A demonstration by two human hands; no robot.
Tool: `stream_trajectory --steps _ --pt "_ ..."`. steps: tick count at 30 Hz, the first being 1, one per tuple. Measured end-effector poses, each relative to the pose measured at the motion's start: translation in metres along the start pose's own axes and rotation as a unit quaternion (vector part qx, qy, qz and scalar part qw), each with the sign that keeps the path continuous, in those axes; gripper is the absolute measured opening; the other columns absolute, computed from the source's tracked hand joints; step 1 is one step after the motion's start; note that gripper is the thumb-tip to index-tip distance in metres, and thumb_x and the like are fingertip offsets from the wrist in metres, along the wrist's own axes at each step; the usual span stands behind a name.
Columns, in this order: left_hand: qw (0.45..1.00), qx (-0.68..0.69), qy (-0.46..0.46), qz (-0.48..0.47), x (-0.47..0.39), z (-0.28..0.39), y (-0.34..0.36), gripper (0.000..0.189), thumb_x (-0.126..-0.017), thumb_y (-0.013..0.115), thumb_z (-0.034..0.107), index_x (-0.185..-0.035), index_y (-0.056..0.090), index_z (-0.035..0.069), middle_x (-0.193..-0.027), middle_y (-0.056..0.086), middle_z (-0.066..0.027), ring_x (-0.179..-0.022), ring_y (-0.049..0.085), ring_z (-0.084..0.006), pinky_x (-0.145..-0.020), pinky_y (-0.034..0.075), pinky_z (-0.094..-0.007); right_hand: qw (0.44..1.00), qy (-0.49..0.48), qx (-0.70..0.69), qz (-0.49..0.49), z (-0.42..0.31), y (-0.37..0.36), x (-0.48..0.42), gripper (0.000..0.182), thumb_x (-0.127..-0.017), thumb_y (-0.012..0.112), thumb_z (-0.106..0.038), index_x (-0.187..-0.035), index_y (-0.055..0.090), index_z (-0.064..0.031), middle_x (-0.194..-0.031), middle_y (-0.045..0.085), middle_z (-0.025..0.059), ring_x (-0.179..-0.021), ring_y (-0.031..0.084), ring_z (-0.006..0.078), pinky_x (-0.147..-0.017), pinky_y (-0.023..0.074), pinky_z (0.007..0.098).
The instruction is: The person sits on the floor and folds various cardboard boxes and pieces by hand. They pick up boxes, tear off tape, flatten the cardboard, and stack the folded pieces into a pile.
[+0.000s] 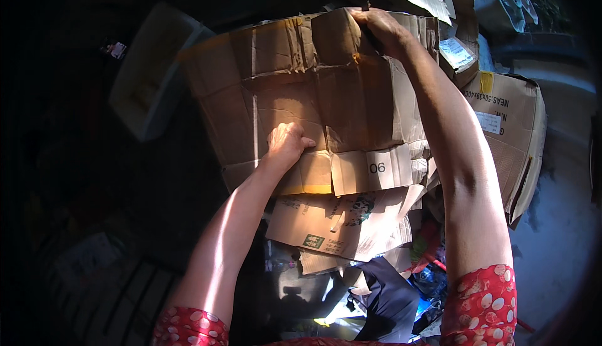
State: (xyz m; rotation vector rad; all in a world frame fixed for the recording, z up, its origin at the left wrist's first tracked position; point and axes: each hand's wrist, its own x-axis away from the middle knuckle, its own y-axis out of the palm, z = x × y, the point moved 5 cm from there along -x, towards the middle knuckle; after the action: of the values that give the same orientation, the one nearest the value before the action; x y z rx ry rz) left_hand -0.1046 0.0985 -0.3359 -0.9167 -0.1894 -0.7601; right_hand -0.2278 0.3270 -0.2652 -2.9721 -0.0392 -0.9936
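A flattened brown cardboard box (282, 97) lies spread out before me, creased along its folds, with strips of yellow tape. At its far right edge my right hand (378, 24) grips a flap. My left hand (288, 141) rests on the middle of the cardboard, fingers curled into a fist and thumb out to the right. Under its near edge lies another flattened cardboard box (324, 224) with printed writing and a green mark. More layers of cardboard show below that one.
To the right stands a cardboard box (503, 144) with a label. A pale foam box (153, 71) tilts in the shadow at left. Dark cloth (388, 299) and blue plastic bags (428, 285) lie near me. A whitish plastic basket (498, 3) is at the far right.
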Motion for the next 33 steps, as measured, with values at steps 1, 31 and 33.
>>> stream_trajectory --steps 1,31,33 --pt "1.0 -0.004 0.004 0.001 0.001 0.0 0.001 0.031 -0.066 0.074 0.027 -0.065 0.062 -0.001 -0.065 0.057 -0.0221 -0.066 0.059 -0.0377 -0.059 0.046 -0.0424 0.999 0.027 0.026 -0.017 0.003 0.004 0.006 0.025 -0.089 0.047 -0.023 -0.099 0.061 -0.0051 -0.09 0.062 0.0024 -0.078 0.058 0.0082 -0.071 0.0469 0.0249" --pt "0.991 -0.027 -0.095 -0.088 -0.019 0.0 0.012 0.03 -0.062 0.077 0.028 -0.071 0.065 0.001 -0.075 0.063 -0.0184 -0.078 0.062 -0.0342 -0.069 0.048 -0.0406 0.656 -0.336 0.652 0.175 0.076 0.031 0.061 0.046 -0.085 0.05 -0.037 -0.125 0.048 -0.0156 -0.135 0.039 0.0083 -0.129 0.031 0.022 -0.103 0.0161 0.0452" --pt "0.991 -0.011 -0.073 -0.111 -0.025 -0.005 0.003 0.03 -0.062 0.077 0.028 -0.065 0.064 0.0 -0.067 0.061 -0.019 -0.068 0.061 -0.0336 -0.062 0.047 -0.04 0.691 -0.351 0.611 0.162 0.081 0.026 0.043 0.045 -0.085 0.049 -0.036 -0.124 0.049 -0.0147 -0.135 0.04 0.0082 -0.128 0.032 0.0226 -0.103 0.0158 0.0448"
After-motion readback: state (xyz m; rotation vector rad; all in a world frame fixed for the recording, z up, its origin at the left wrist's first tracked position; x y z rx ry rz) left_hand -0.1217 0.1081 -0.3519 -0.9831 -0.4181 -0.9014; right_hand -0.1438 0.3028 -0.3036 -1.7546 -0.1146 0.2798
